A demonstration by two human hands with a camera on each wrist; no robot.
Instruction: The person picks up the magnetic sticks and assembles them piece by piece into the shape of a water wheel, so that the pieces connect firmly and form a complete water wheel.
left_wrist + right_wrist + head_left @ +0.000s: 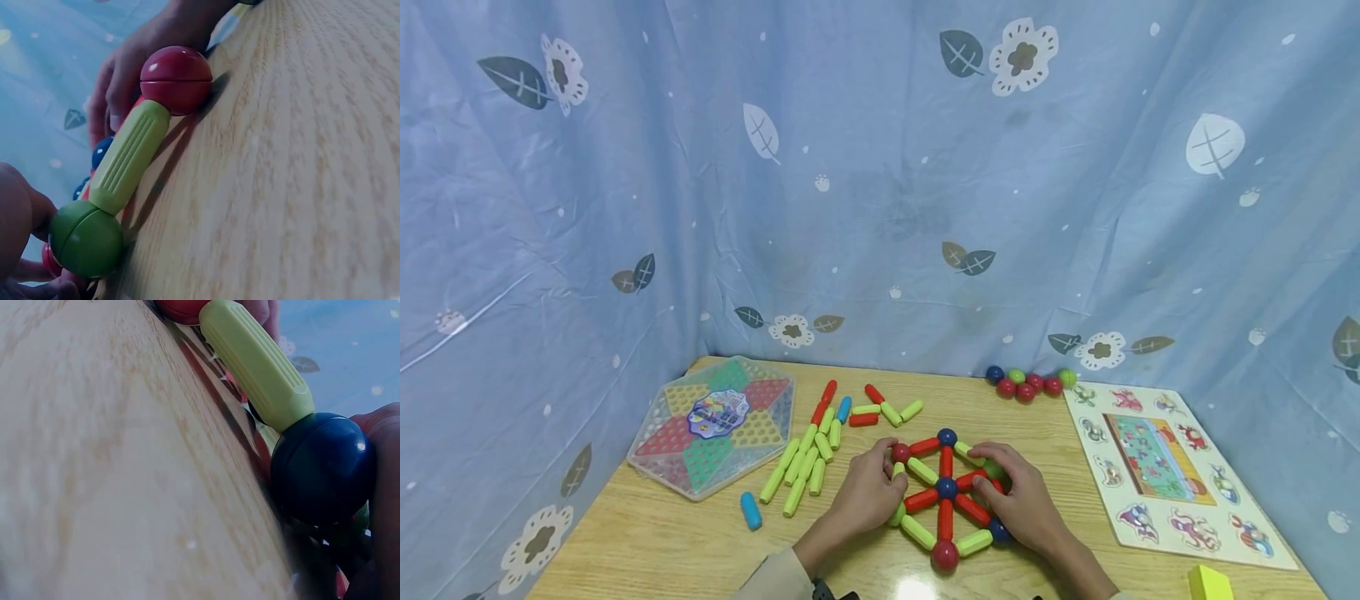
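Observation:
A flat hexagon of building sticks and balls (947,488) lies on the table, with red spokes meeting at a dark blue hub ball and mostly yellow-green sticks around its rim. My left hand (867,492) grips its left side, fingertips at a red ball (900,452). The left wrist view shows the thumb against the green ball (86,239). Across from it, my right hand (1021,500) grips the right side, its thumb at a red spoke and its fingers partly hiding a green ball. A blue ball (322,469) sits beside this hand in the right wrist view.
Loose yellow-green sticks (801,467) and some red and blue ones lie to the left, near a hexagonal checkers board (658,462). Several loose balls (1026,392) sit at the back. A sea-animal puzzle board (1150,527) and a yellow block (1210,583) are at the right.

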